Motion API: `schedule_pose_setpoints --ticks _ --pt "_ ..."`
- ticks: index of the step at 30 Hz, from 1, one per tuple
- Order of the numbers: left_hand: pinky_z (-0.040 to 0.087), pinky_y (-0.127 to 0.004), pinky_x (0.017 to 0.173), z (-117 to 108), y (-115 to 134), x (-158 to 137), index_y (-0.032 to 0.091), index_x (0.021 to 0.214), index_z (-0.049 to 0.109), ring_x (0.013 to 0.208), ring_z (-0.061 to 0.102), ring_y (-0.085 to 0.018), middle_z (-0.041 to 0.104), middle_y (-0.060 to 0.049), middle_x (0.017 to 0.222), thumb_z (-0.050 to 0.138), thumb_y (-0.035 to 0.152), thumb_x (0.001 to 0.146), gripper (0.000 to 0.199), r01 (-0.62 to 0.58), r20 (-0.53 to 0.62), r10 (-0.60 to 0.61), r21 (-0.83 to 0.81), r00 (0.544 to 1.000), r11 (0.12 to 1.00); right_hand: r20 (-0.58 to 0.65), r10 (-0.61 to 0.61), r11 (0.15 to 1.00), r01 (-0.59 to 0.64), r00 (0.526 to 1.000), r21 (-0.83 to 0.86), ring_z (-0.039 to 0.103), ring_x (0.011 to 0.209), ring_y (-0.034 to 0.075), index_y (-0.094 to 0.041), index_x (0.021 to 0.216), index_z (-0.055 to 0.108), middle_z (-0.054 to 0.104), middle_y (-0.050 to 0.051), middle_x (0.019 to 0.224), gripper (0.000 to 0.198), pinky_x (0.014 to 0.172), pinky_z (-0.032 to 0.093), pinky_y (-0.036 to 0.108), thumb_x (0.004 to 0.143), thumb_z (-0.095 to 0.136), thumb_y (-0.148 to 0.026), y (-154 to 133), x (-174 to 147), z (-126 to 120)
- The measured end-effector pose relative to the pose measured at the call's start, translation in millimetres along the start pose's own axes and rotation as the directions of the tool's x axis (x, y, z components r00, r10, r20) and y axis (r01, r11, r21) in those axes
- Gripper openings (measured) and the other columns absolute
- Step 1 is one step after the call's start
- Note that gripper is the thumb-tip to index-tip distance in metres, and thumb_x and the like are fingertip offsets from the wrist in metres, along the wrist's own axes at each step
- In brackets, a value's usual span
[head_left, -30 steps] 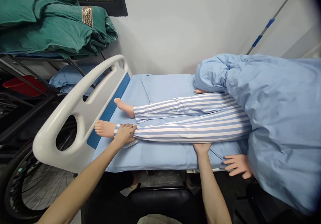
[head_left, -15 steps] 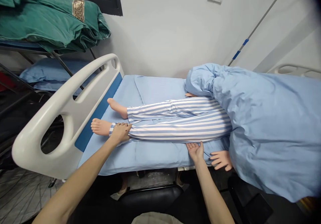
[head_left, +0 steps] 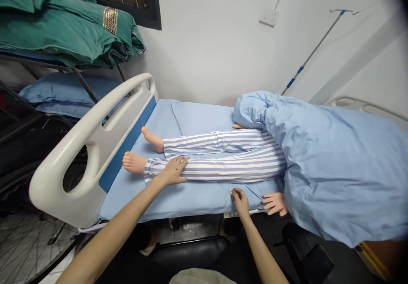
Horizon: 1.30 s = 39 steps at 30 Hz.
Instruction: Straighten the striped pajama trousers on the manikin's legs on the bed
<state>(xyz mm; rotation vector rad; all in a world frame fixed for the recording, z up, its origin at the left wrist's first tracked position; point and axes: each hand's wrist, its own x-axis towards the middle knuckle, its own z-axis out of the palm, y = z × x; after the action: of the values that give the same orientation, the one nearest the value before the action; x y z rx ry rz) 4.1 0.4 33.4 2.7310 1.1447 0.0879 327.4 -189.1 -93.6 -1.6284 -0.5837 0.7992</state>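
**Two bare hands at the striped legs**

We see a bed [head_left: 197, 199] bearing a mannequin under a blue quilt [head_left: 334, 165], drawn back so the striped pyjama trousers [head_left: 223, 158] lie bare. Our left hand [head_left: 174, 171] rests flat and spread on the nearer shin, seemingly steadying it. Our right hand [head_left: 239, 200] sits on the sheet's edge (beside the mannequin's hand [head_left: 276, 203]), fingers loosely curled; a pinch we cannot confirm.

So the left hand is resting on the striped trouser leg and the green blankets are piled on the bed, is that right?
Not quite. The left hand does rest on the striped trouser leg, but the green blankets are piled on a rack beside the bed, past its white footboard, not on the bed. The head view shows it.
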Motion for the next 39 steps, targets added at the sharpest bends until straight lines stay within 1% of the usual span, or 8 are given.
schedule_pose_setpoints --ticks 4,8,19,23,28,32,36,39 --pt "0.037 -0.043 0.109 15 25 25 0.018 0.149 0.041 0.132 0.048 -0.034 0.05 -0.018 0.145 0.068 0.04 0.077 0.08 0.028 -0.026 -0.029 -0.026 0.999 0.999 -0.014 -0.031 0.999 0.03 0.999 -0.03 0.058 0.062 0.015 -0.015 0.089 0.066 0.066 0.002 0.069 0.041 0.061 0.048 0.028 0.065 0.069 -0.048 2 3 3" --pt "0.041 -0.044 0.101 26 28 32 0.018 0.144 0.047 0.12 0.056 -0.035 0.06 -0.018 0.131 0.071 0.039 0.075 0.076 0.104 0.027 -0.105 0.039 0.994 0.994 0.009 -0.067 0.996 0.067 0.998 -0.067 0.056 0.06 0.015 -0.017 0.09 0.065 0.064 0.0 0.068 0.035 0.062 0.047 0.028 0.07 0.064 -0.046 8 5 1" --pt "0.043 -0.043 0.098 16 -10 2 0.017 0.14 0.05 0.118 0.058 -0.034 0.062 -0.017 0.127 0.069 0.029 0.076 0.068 0.135 0.025 -0.137 0.084 0.99 0.987 0.159 -0.313 0.836 0.352 0.936 -0.421 0.058 0.08 0.022 -0.02 0.083 0.068 0.062 0.005 0.079 0.02 0.082 0.048 0.037 0.069 0.058 -0.03 -4 -8 13" --pt "0.04 -0.044 0.101 7 -30 -21 0.016 0.137 0.053 0.121 0.056 -0.034 0.062 -0.018 0.128 0.066 0.025 0.078 0.061 0.15 -0.023 -0.149 0.122 0.989 0.981 0.229 -0.295 0.813 0.37 0.927 -0.449 0.058 0.076 0.021 -0.02 0.084 0.068 0.061 0.003 0.076 0.02 0.079 0.048 0.036 0.068 0.058 -0.027 -8 -10 21" --pt "0.04 -0.046 0.099 1 -43 -31 0.013 0.123 0.061 0.116 0.06 -0.034 0.066 -0.019 0.122 0.059 0.016 0.079 0.044 0.175 0.032 -0.181 0.136 0.983 0.975 0.375 -0.246 0.797 0.407 0.894 -0.446 0.06 0.071 0.019 -0.02 0.086 0.068 0.067 0.002 0.075 0.02 0.075 0.047 0.032 0.071 0.057 -0.025 -30 -21 50" --pt "0.041 -0.046 0.096 7 -44 -28 0.013 0.124 0.06 0.114 0.06 -0.035 0.067 -0.02 0.119 0.059 0.016 0.077 0.047 0.169 0.046 -0.175 0.119 0.984 0.978 0.54 -0.269 0.734 0.533 0.798 -0.422 0.064 0.075 0.018 -0.02 0.097 0.068 0.07 0.003 0.082 0.024 0.073 0.047 0.03 0.08 0.053 -0.026 -57 -35 84" --pt "0.04 -0.046 0.097 12 -43 -30 0.013 0.129 0.056 0.113 0.059 -0.035 0.066 -0.019 0.118 0.059 0.017 0.076 0.054 0.159 0.027 -0.163 0.105 0.986 0.982 0.653 -0.441 0.54 0.763 0.615 -0.354 0.064 0.089 0.021 -0.018 0.103 0.067 0.071 0.007 0.093 0.025 0.083 0.05 0.034 0.084 0.051 -0.026 -89 -42 121" --pt "0.038 -0.044 0.104 18 -40 -44 0.015 0.133 0.055 0.121 0.053 -0.033 0.063 -0.017 0.126 0.057 0.02 0.079 0.055 0.122 -0.107 -0.116 0.055 0.987 0.991 0.709 -0.509 0.383 0.866 0.488 -0.321 0.061 0.102 0.024 -0.017 0.108 0.065 0.068 0.011 0.104 0.027 0.093 0.048 0.037 0.085 0.053 -0.024 -110 -43 157"
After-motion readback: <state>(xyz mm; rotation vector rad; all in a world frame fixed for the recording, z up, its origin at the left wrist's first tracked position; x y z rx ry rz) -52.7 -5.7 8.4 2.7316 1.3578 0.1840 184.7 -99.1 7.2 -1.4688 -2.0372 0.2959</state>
